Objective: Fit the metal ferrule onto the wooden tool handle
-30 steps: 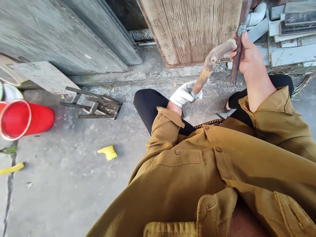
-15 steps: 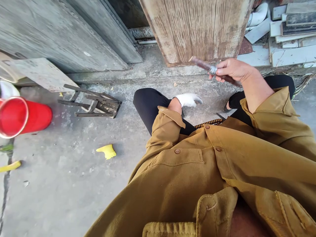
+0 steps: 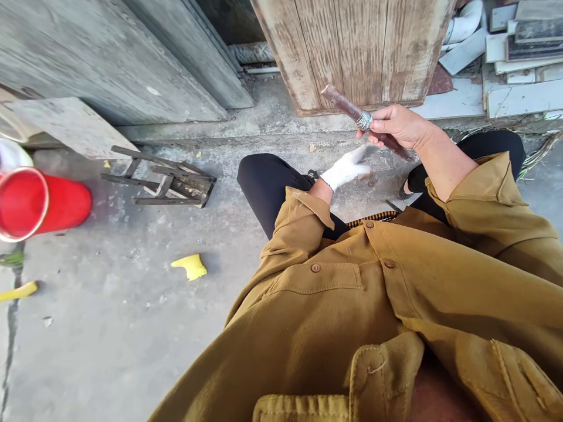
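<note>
My right hand (image 3: pixel 398 126), bare, is closed round a brown wooden stick (image 3: pixel 345 105). Silvery wire (image 3: pixel 365 120) is wound in a tight band about the stick's middle, right beside my thumb. The stick slants, its pale cut end up and to the left over the wooden door's lower edge. My left hand (image 3: pixel 347 168) wears a white glove and holds nothing. Its fingers are spread and point toward the stick, below it and apart from it; the fingertips are slightly blurred.
A small dark wooden stool (image 3: pixel 165 179) lies on its side to the left, near a red bucket (image 3: pixel 68 202). Yellow scraps (image 3: pixel 191 266) lie on the concrete. Ahead stands a worn wooden door (image 3: pixel 352 53); boards and tiles (image 3: pixel 525 97) are piled at the right.
My right hand has moved a little left with the stick. My gloved left hand has risen toward it, its fingers now spread wider.
</note>
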Motion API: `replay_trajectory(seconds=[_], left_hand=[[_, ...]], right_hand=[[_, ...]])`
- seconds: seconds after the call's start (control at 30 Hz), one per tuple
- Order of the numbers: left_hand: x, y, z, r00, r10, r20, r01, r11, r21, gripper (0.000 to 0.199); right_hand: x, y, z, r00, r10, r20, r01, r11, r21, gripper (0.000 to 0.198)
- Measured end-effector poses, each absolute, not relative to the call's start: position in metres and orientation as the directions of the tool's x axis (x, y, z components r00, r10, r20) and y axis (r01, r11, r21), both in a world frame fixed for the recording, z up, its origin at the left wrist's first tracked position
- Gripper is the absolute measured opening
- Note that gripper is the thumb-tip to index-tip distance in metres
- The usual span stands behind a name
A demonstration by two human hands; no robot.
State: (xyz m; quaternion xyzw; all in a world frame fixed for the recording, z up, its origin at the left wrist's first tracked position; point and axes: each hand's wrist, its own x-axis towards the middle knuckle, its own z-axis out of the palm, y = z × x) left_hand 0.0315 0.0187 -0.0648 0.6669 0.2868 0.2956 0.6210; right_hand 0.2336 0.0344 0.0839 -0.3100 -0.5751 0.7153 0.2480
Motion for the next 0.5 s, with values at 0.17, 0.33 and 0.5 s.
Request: replay_trajectory(seconds=[0.17, 0.33, 0.5], left_hand=[[0.036, 0.004, -0.04, 0.517, 0.855, -0.047, 0.052, 0.023, 0.998, 0.05], [0.032, 0.002, -0.017, 0.542, 0.834, -0.104, 0.134, 0.037, 0.99, 0.035], [0.025, 0.004, -0.006, 0.613, 0.782, -0.114, 0.254, -0.058, 0.965, 0.029]], right_hand=[[0.245, 0.046, 0.074, -0.584, 0.784, -0.211, 0.031, -0.238, -0.971, 0.046], [0.258, 0.069, 0.049, -0.199, 0.968, -0.153, 0.21, -0.111, -0.971, 0.02], [0.262, 0.078, 0.038, -0.361, 0.835, -0.416, 0.768, 0.014, -0.64, 0.051]])
